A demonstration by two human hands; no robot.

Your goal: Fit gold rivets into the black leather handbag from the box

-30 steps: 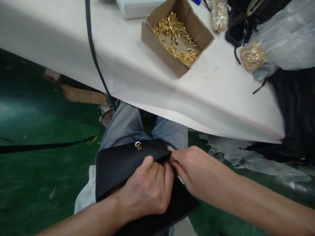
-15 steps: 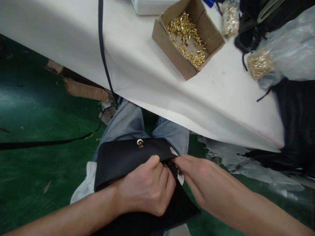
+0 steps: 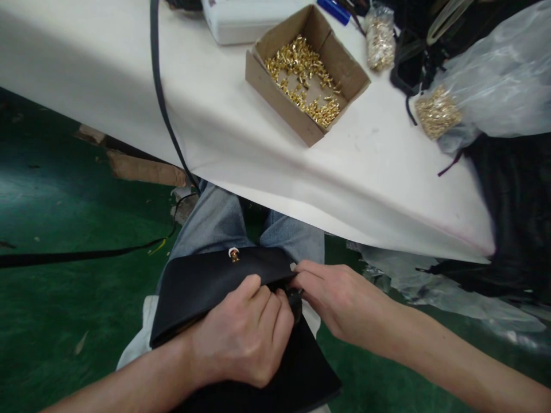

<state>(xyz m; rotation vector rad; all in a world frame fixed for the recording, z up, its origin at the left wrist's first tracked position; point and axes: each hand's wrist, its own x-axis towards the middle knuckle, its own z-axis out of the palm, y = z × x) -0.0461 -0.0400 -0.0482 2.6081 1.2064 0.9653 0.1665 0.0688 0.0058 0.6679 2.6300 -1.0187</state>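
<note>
A black leather-like bag (image 3: 198, 287) lies across my lap, with a small gold fitting (image 3: 234, 256) near its upper edge. My left hand (image 3: 247, 330) is closed in a fist round the bag's material at the opening below the flap. At the bag's right corner my right hand (image 3: 329, 292) pinches the edge, its fingertips beside a small dark part close to the left knuckles. What lies inside the fold is hidden.
A cardboard box (image 3: 282, 109) of gold metal pieces stands on the white-covered table (image 3: 379, 166). Near it are a white container (image 3: 241, 23), a blue pen (image 3: 334, 10) and plastic bags of gold pieces (image 3: 438, 112). A black strap (image 3: 161, 94) hangs over the table edge.
The view has shifted slightly, so the table items appear further left and lower. My right fingers have moved onto the bag's corner, covering most of the white piece there.
</note>
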